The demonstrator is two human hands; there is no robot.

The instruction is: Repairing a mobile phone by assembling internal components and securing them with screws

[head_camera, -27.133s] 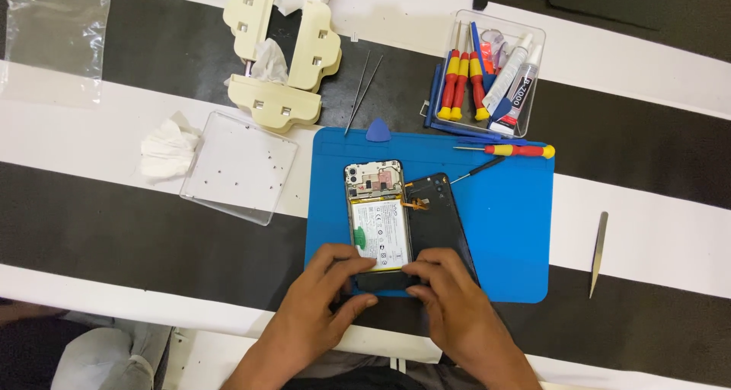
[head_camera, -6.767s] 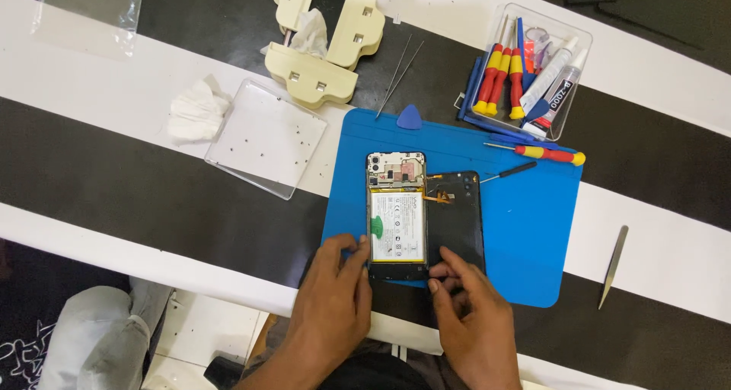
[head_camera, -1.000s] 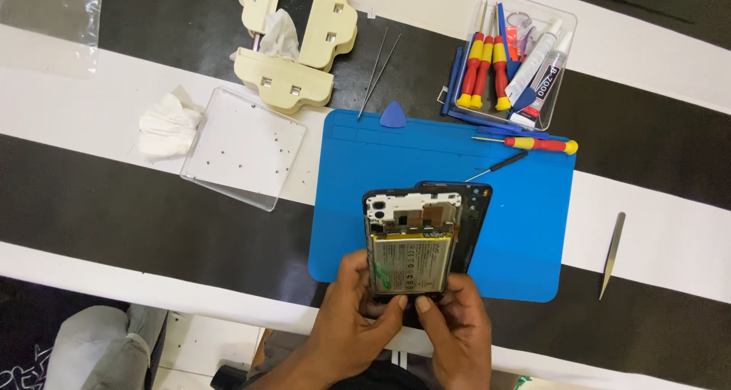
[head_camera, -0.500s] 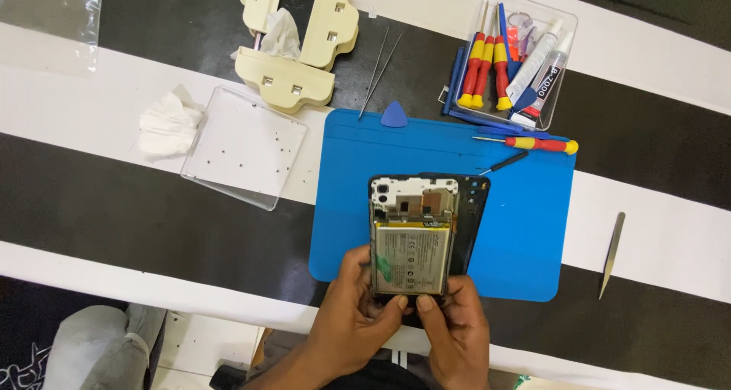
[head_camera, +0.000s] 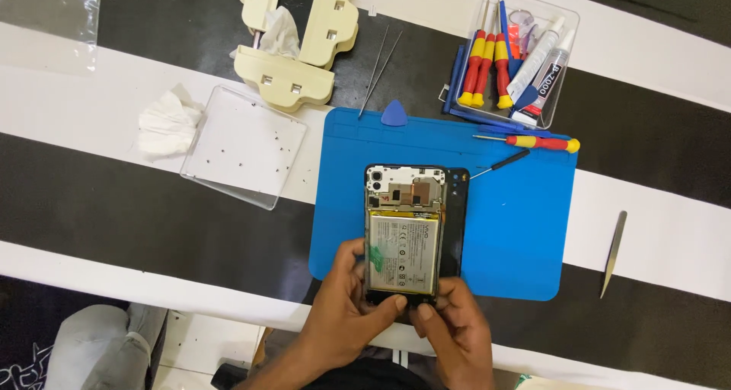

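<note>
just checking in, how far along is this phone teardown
Done: the back cover is off, lying under the phone, so battery and board show. In hand: left hand and right hand grip the phone's bottom edge. Left: the battery remains seated.

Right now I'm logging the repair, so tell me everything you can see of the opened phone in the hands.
The opened phone is a dark-framed slab with its back off, insides facing up. A pale battery with a green tab fills the lower half; a board with gold shielding and a white corner piece sits above. It lies lengthwise over the blue mat, partly covering a black panel. The left hand and right hand pinch its bottom end.
</note>
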